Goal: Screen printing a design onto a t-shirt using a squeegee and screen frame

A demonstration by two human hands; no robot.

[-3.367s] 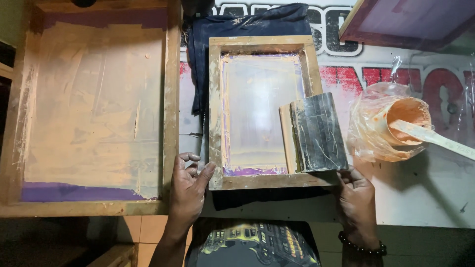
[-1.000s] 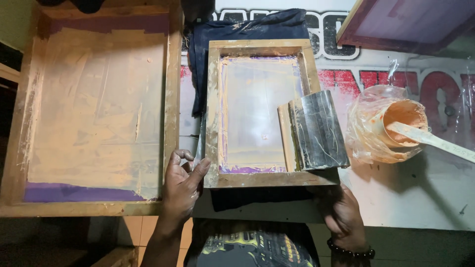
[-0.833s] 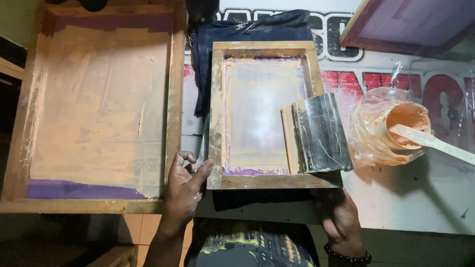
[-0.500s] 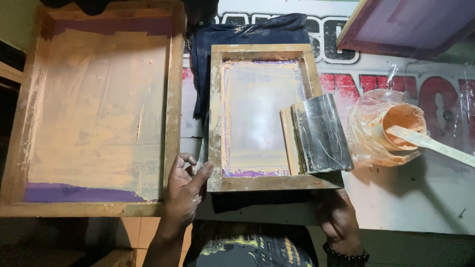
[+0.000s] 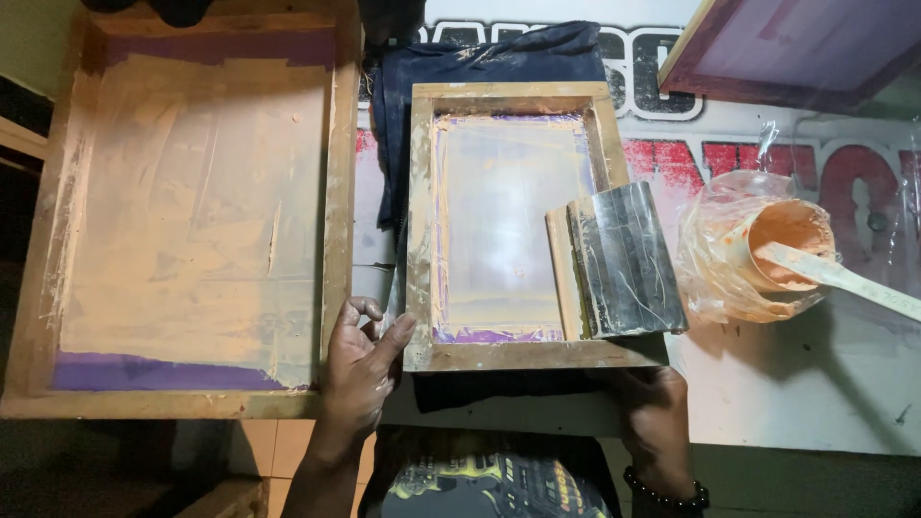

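A small wooden printing frame (image 5: pixel 419 221) with a pale mesh lies over dark blue cloth (image 5: pixel 480 67). A squeegee (image 5: pixel 619 259) with a wooden handle and a dark smeared blade rests on the frame's right rail. My left hand (image 5: pixel 363 369) presses the frame's near left corner, thumb on the wood. My right hand (image 5: pixel 657 422) sits under the frame's near right corner, at the dark cloth edge there; its fingers are partly hidden. A beaded bracelet circles that wrist.
A large wooden screen frame (image 5: pixel 336 192) smeared with orange ink lies at the left. A plastic-wrapped cup of orange ink (image 5: pixel 767 254) with a white stick (image 5: pixel 844 278) stands at the right. Another purple-meshed frame (image 5: pixel 729 86) is at the back right.
My right hand has slid from gripping the frame's near right corner to a lower spot below it. The left hand stays at the near left corner.
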